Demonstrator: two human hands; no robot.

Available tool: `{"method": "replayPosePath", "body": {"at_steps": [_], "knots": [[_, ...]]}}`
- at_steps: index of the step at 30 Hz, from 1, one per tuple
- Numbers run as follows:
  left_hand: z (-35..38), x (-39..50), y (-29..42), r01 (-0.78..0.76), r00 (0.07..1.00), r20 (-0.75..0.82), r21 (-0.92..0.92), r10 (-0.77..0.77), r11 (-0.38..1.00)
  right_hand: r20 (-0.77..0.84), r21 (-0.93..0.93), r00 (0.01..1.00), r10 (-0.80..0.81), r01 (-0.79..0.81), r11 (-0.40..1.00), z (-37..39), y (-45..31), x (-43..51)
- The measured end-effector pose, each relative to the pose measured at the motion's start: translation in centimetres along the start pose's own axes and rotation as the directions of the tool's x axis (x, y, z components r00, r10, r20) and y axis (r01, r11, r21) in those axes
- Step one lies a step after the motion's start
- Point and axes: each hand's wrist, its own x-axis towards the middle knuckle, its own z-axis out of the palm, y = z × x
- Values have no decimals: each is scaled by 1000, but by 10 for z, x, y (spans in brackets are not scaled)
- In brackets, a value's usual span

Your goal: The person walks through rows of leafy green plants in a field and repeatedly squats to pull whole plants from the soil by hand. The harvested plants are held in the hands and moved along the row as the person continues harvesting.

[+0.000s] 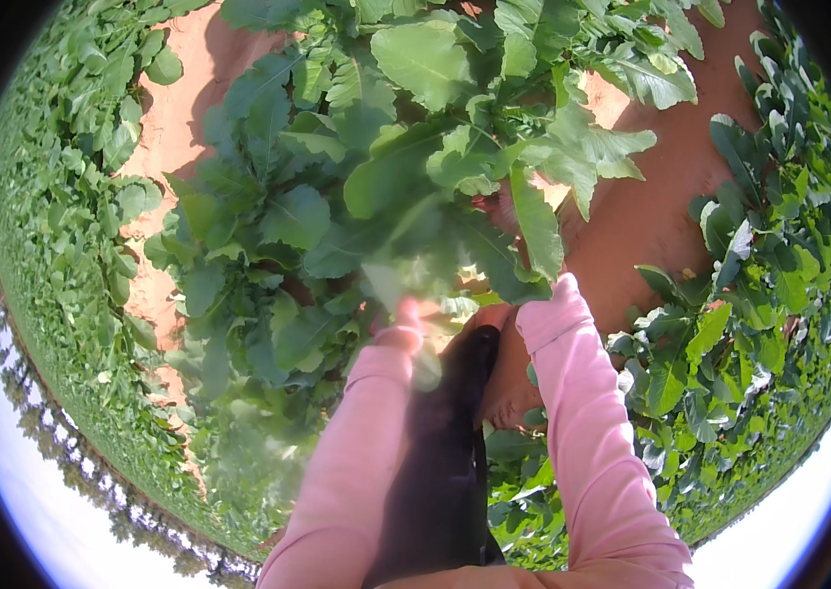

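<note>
Pink sleeves cover both my forearms, which reach into a broad-leaved green crop plant with lobed leaves. My left hand is blurred, at the near side of the foliage, with leaves against its fingers. Whether it grips a stem cannot be told. Leaves cover most of my right hand; only small patches of it show between them, beyond the right cuff. A long leaf hangs across that wrist. What the right fingers touch is hidden.
Reddish bare soil runs along the right of the plant, with a paler soil strip on the left. Further crop rows flank both sides. A dark trouser leg stands between my arms. Trees line the field's edge.
</note>
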Motion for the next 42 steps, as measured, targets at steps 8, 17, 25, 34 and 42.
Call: {"method": "replayPosePath", "body": {"at_steps": [8,17,25,34,42], "knots": [[1,8,-5,13,1000,-8,67,-12,998,93,143,990,106,-119,983,-8,19,-47],[-5,11,-7,-39,997,-49,255,54,966,40,-120,999,-25,30,992,9,-4,10],[-1,31,-12,-32,993,-90,388,72,921,43,-217,999,-26,35,976,13,1,19],[3,17,-10,-119,993,49,488,109,865,186,-195,946,264,-228,954,-32,9,-2],[11,49,-26,-167,983,41,-216,180,962,-22,-680,854,519,-394,619,-126,-3,-101]]}}
